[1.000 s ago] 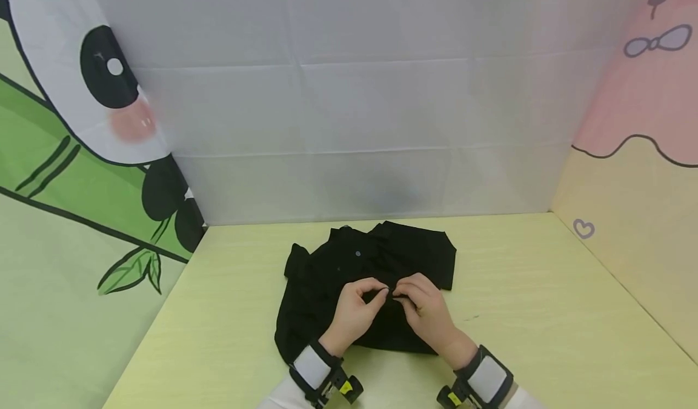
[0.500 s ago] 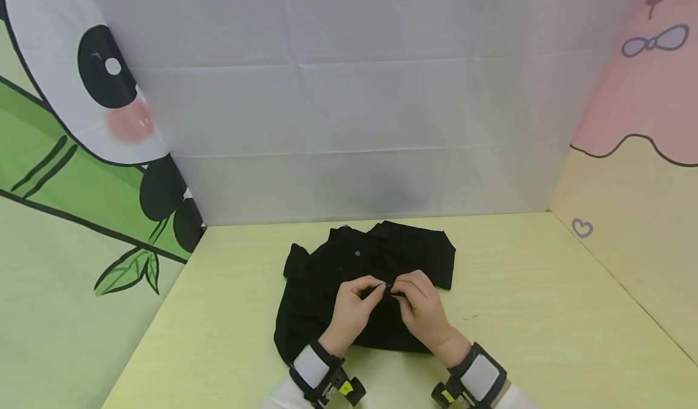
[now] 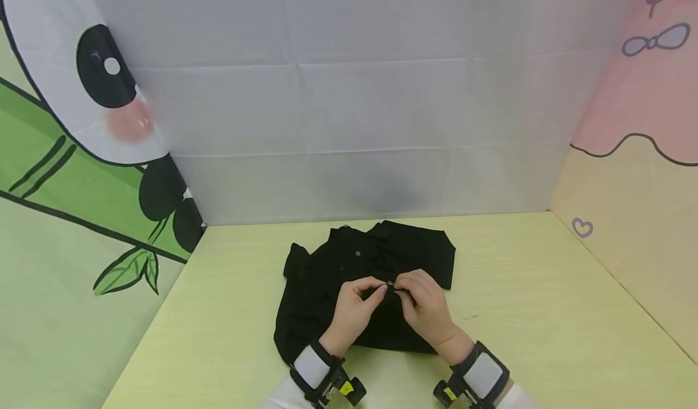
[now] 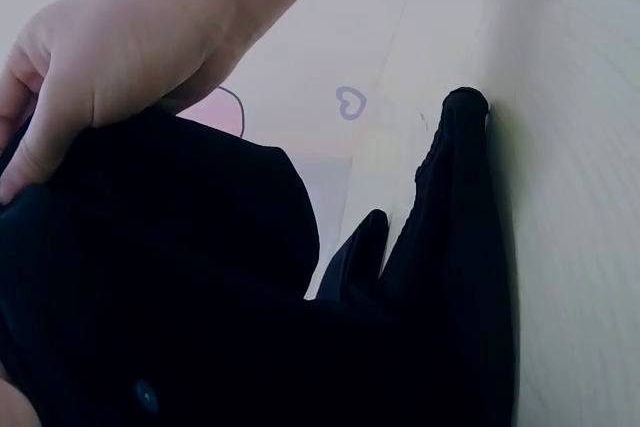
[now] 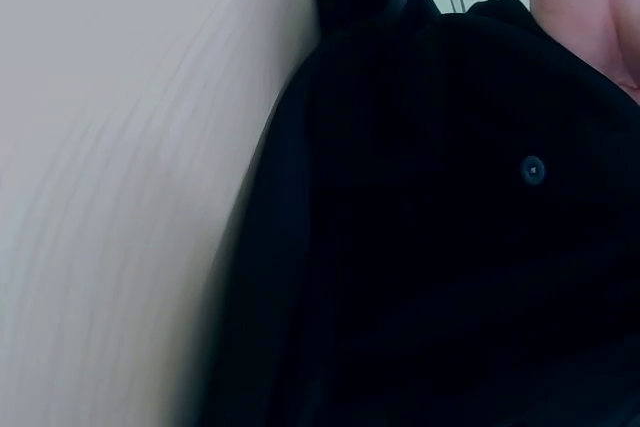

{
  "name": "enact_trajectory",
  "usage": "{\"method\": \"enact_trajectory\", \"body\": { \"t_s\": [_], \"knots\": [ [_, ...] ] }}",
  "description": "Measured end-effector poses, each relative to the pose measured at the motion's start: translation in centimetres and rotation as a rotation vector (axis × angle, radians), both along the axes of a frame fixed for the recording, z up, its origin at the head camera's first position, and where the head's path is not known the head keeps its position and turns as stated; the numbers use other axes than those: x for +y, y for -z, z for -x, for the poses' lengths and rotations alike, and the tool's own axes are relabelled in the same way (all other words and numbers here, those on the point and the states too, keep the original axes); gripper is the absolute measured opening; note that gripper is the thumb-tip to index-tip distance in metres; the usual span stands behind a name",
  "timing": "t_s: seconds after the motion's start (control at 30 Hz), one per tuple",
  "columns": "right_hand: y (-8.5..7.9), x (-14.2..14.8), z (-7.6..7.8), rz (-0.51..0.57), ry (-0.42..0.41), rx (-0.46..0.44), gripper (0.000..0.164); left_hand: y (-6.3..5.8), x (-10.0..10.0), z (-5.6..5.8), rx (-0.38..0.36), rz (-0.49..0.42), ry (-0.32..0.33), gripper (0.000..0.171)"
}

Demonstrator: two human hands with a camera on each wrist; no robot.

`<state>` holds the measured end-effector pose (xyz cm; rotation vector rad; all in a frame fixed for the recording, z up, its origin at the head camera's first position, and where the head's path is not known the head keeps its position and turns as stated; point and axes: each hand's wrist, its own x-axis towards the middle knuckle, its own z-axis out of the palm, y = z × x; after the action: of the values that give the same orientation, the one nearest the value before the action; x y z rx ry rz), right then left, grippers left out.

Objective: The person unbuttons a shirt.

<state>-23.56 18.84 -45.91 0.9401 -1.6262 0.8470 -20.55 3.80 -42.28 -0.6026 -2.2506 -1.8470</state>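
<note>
A black button-up shirt (image 3: 311,306) lies spread on the table, collar toward the back. Over its front, my left hand (image 3: 351,309) pinches the dark cloth between thumb and index finger. Fingertip to fingertip with it, my right hand (image 3: 429,312) pinches the shirt's edge from the other side. A small dark button (image 3: 389,284) shows between the two sets of fingertips. In the left wrist view the right hand (image 4: 120,47) draws the cloth up off the table. Another button (image 5: 533,170) is visible on the cloth in the right wrist view.
The pale yellow table (image 3: 545,312) extends to both sides of the shirt. A grey-white fabric wall (image 3: 349,112) stands behind it, with printed cartoon panels left and right. Each wrist carries a strapped camera (image 3: 355,391).
The hands stay almost in place, both still pinching the cloth. My right hand shifted slightly left, then a little back, and the small button between the fingertips now shows more plainly.
</note>
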Motion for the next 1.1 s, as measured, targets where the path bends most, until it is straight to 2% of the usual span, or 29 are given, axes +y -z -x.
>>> {"method": "enact_trajectory", "body": {
  "t_s": [0.13,0.27,0.37,0.53,0.63,0.73,0.9,1.1],
  "knots": [
    [0.0,0.0,-0.2,0.005,-0.016,-0.011,0.022,-0.2,0.0,-0.1,-0.018,-0.002,-0.032,0.012],
    [0.1,0.3,-0.4,0.019,-0.018,-0.034,0.023,0.8,-0.5,1.0,-0.059,-0.02,-0.117,0.012],
    [0.0,0.5,-0.7,0.037,-0.019,-0.045,0.024,1.2,-1.4,2.1,-0.049,-0.061,-0.182,0.013],
    [-0.5,0.9,-0.9,0.07,-0.033,-0.04,0.024,-0.6,-3.2,3.2,-0.002,-0.102,-0.282,0.015],
    [-0.9,1.1,-1.0,0.085,-0.027,-0.033,0.025,-1.8,-4.2,3.9,0.027,-0.094,-0.34,0.017],
    [-1.1,1.4,-1.1,0.102,-0.01,-0.026,0.026,-2.5,-5.2,4.8,0.057,-0.087,-0.382,0.018],
    [-1.6,1.9,-1.3,0.145,0.005,-0.001,0.026,-2.3,-6.4,5.8,0.074,-0.029,-0.418,0.019],
    [-2.5,2.1,-1.4,0.201,-0.019,0.019,0.027,-0.4,-6.6,6.5,0.137,0.145,-0.419,0.015]
  ]
}}
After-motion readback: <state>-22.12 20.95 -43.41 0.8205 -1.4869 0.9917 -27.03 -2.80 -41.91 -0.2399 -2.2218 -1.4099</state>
